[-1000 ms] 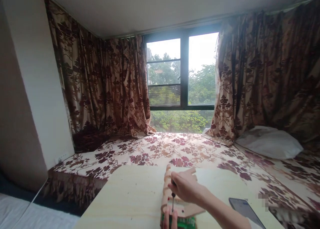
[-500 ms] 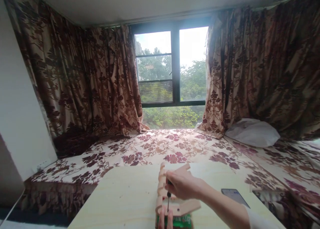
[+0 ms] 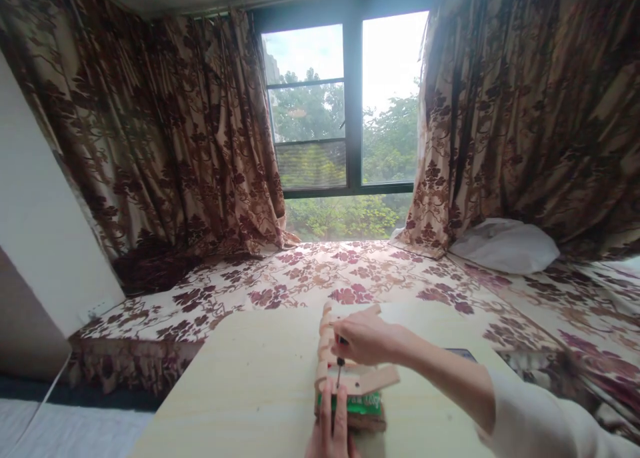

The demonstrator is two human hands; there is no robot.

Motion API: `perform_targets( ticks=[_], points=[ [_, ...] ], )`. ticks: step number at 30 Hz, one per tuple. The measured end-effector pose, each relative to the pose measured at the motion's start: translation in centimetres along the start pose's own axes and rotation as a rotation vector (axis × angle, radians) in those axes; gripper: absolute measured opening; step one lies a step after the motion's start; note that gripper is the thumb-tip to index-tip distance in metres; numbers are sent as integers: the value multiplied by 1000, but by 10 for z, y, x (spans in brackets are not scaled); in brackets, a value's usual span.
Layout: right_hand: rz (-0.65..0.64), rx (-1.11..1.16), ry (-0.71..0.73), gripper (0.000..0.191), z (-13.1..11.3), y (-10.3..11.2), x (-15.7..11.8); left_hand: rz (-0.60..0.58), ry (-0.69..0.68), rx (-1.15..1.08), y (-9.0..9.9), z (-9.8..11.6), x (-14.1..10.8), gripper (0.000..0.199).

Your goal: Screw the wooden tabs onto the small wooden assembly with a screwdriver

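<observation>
two hands work close together at the near edge of the counter (image 3: 250,391). our left hand (image 3: 331,431) comes up from the bottom of the view with its fingers laid flat on the near end of a wooden assembly (image 3: 345,365), pressing it down, we judge, so it does not slide; whether that hand is curled around anything we cannot tell, as most of it is cut off. the assembly sits on a green-labelled block (image 3: 357,405), which seems to lift it off the counter. our right hand (image 3: 367,338) is closed around the handle of a small screwdriver (image 3: 339,368), held upright with its tip down on the flat wooden piece just beyond the left fingers, a grip that suits turning straight down. a notched wooden strip runs away from us along the assembly. a dark phone (image 3: 463,355) lies flat on the counter behind the right forearm, mostly hidden. the counter is pale, light-grained wood. beyond it lies a bed (image 3: 310,285) under a floral maroon cover, with a white pillow (image 3: 505,245) to the right, matching curtains (image 3: 200,145) on both sides, and a dark-framed window (image 3: 350,111) showing green trees.
</observation>
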State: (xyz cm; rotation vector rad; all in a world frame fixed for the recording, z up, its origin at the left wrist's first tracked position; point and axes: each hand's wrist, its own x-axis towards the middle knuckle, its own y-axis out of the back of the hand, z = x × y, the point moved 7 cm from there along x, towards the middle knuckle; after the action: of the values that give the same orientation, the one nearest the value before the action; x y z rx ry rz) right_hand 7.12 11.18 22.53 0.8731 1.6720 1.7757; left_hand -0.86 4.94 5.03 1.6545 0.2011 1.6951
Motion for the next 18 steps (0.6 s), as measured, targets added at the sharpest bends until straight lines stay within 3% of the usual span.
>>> perform_targets(
  ticks=[5,13,18],
  points=[
    [-70,17,176,24,-8,6,-3,-8,69,-18,11,8,2,70],
    [-39,-47,26,29,-3,-2,2,-108,61,-40,19,14,7,64],
    [-141,-20,163,25,-19,8,2,-105,87,-44,21,16,8,64]
  ],
)
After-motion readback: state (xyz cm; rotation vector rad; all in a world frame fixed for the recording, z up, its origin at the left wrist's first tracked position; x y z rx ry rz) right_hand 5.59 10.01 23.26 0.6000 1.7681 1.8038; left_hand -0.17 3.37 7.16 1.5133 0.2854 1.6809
